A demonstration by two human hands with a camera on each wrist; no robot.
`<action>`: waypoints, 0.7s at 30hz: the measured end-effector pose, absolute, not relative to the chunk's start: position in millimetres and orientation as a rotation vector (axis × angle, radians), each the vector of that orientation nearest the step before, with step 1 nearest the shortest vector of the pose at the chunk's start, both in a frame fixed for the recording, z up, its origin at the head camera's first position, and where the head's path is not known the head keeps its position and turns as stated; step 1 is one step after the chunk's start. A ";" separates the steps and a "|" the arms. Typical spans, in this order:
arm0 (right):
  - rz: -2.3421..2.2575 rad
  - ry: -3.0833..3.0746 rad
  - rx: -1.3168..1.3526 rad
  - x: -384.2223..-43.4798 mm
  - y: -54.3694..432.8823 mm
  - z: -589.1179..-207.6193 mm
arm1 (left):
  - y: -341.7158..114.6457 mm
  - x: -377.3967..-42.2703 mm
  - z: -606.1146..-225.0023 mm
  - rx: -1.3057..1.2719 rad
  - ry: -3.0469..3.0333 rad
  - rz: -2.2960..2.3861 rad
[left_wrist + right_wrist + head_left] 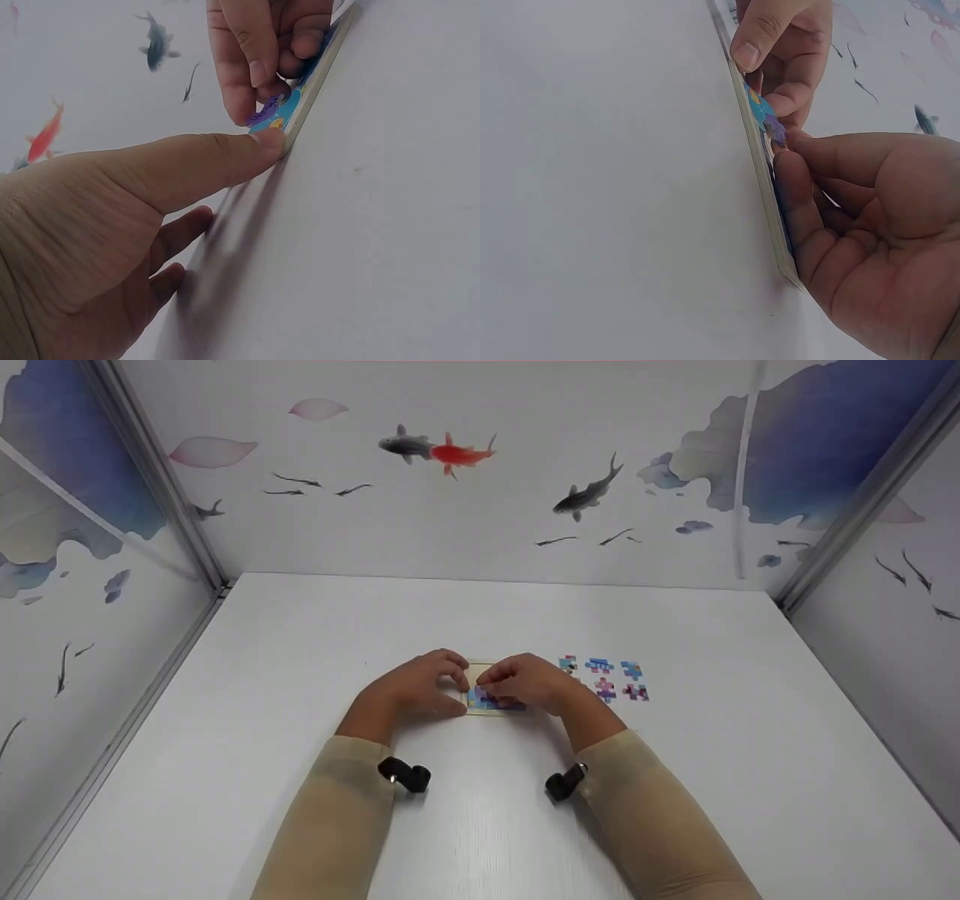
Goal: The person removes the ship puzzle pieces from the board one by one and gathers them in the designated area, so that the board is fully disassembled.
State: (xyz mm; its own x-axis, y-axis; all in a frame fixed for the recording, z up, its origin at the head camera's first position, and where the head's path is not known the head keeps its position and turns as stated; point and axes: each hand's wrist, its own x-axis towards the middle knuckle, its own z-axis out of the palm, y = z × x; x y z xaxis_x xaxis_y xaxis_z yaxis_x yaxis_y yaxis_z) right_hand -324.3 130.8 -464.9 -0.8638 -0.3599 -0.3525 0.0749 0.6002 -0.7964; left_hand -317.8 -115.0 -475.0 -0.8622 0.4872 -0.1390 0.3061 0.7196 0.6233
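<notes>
We are pinching a purple piece point(775, 129) in our right hand point(525, 682), over the left part of the tray point(478, 668), while our left hand point(425, 682) — spread wide, close by — is bracing the tray's left edge; loose pieces point(605, 688) are lying right of the tray

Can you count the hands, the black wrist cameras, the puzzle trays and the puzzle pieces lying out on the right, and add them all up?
Hands: 2, left hand and right hand
Black wrist cameras: 2
Puzzle tray: 1
Loose puzzle pieces: 6 showing, one mostly hidden by the right hand
Total in view: 11
</notes>
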 end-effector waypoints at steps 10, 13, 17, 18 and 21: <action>-1.264 2.329 -0.216 -323.6 130.0 -465.8 | -115.0 -318.8 -474.2 0.618 2.624 0.867; -1.289 2.316 -0.199 -323.3 129.6 -465.7 | -115.2 -318.9 -474.1 0.632 2.626 0.860; -1.307 2.312 -0.179 -323.7 129.5 -466.7 | -116.0 -318.8 -474.3 0.640 2.632 0.857; -1.306 2.314 -0.174 -323.8 129.7 -467.1 | -116.1 -318.7 -474.4 0.639 2.633 0.857; -1.307 2.314 -0.158 -324.2 131.2 -468.2 | -115.6 -318.3 -474.9 0.635 2.633 0.861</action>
